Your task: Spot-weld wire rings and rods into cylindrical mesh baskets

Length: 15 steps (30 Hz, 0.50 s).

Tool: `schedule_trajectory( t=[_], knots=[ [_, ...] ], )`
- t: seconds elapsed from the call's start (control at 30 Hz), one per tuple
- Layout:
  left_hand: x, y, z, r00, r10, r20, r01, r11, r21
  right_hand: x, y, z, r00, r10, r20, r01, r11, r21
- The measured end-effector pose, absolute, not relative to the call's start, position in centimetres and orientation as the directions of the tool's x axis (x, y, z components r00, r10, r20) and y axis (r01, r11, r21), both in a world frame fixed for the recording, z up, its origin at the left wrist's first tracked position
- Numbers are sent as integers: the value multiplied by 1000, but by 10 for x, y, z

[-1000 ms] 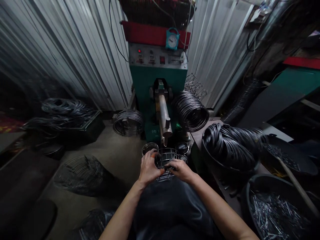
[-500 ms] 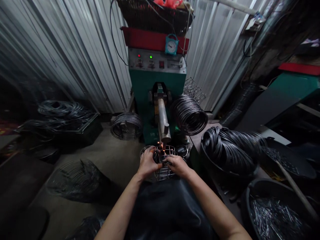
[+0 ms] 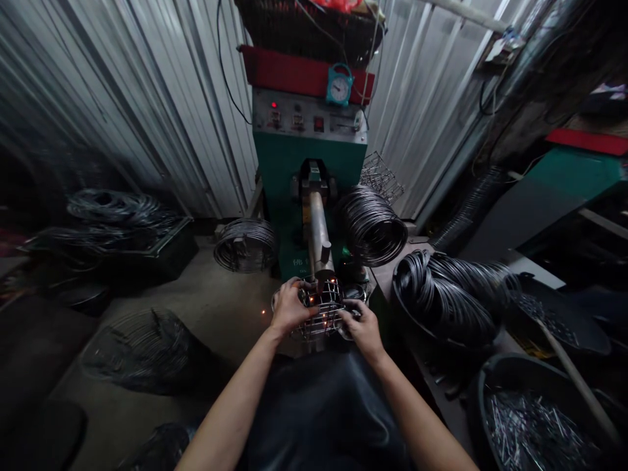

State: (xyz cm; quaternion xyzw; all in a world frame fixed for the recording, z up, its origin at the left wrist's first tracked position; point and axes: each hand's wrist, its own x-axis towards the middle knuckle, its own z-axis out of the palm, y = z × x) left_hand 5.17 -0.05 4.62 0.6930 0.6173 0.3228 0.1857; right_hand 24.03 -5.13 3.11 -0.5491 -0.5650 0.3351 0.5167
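A small round wire basket (image 3: 318, 318) sits beneath the tip of the spot welder's metal arm (image 3: 320, 226), with orange sparks scattered over it. My left hand (image 3: 290, 309) grips its left side, thumb reaching across the wires and fingers curled over the rim. On the right side, my right hand (image 3: 363, 327) has its fingers bent around the basket's edge; what the fingertips pinch there is partly hidden. The green welder (image 3: 267, 157) stands straight ahead, a red lamp lit on its panel.
Wire ring coils (image 3: 373, 226) hang right of the welder arm, others (image 3: 245, 245) left. At right stand a tub of wire rings (image 3: 451, 294) and a tub of short wire pieces (image 3: 534, 425). A wire bundle (image 3: 147, 353) lies on the left floor.
My right hand has moved right, away from my left thumb. The basket shows lower and more tilted towards me. Sparks have spread outward, and the welder's green lamp has gone dark.
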Motion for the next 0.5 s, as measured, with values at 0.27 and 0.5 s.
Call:
schedule_trajectory(
  t=[0.27, 0.5],
  knots=[
    [50, 17, 54, -19, 986, 166, 743, -98, 662, 281, -138, -60, 389, 917, -90, 9, -101, -995],
    [49, 24, 56, 7, 984, 178, 754, -122, 646, 292, -145, -78, 493, 839, -231, -299, -86, -951]
  ],
)
